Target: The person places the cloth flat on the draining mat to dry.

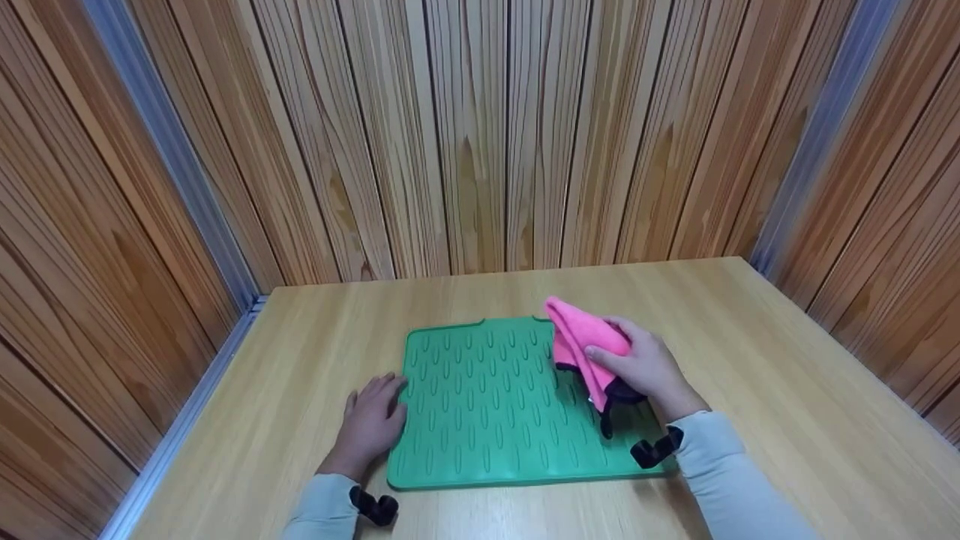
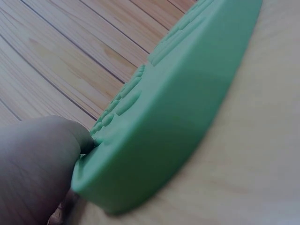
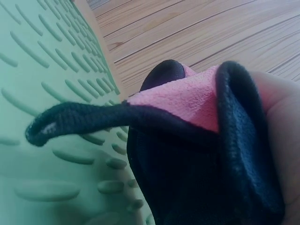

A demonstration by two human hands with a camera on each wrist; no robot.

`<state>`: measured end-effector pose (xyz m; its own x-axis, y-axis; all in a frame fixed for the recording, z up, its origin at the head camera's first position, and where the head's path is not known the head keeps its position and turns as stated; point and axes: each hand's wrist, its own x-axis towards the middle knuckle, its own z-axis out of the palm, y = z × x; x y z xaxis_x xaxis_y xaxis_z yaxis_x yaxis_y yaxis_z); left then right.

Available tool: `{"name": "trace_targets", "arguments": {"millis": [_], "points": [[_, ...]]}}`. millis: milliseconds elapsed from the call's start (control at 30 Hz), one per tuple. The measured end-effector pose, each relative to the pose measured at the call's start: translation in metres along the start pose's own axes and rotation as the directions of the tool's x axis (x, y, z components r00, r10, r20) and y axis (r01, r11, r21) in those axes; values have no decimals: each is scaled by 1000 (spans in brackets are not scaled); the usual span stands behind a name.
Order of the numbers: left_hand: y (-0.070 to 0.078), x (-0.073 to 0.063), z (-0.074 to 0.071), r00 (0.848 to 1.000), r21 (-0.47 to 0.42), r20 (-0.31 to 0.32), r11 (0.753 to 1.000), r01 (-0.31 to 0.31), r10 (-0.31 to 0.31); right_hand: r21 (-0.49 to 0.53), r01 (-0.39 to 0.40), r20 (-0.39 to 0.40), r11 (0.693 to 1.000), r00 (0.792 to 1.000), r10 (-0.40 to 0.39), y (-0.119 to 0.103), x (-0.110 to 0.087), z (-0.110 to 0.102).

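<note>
Looks like a small booth or staged work cell; cannot tell whether set up inside a lab, a workshop or a home. Closed in at back, left and right by wood-plank walls (image 1: 469, 135). Framed at both back corners by silvery, metal-looking posts (image 1: 178, 150), with a similar strip (image 1: 172, 439) running along the foot of the left side. Fitted out with a plain pale-wood table (image 1: 315, 337), set close against the back. Backed by planks in both wrist views too.
</note>
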<state>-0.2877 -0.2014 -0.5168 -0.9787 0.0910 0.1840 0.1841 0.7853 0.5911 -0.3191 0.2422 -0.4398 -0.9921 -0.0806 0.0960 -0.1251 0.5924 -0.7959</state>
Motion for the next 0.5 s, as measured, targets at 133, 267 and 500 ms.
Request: {"name": "trace_targets", "arguments": {"millis": [133, 267, 500], "points": [[0, -1, 0, 1000, 3, 6, 1000, 4, -4, 18, -23, 13, 1000, 1000, 23, -2, 0, 5], [-2, 0, 0, 1000, 6, 5, 1000, 5, -5, 9, -3, 5, 1000, 1000, 3, -5, 1, 9], [-4, 2, 2, 1000, -5, 6, 1000, 10, -10, 35, 8, 8, 999, 1000, -8, -11, 2, 18]]}}
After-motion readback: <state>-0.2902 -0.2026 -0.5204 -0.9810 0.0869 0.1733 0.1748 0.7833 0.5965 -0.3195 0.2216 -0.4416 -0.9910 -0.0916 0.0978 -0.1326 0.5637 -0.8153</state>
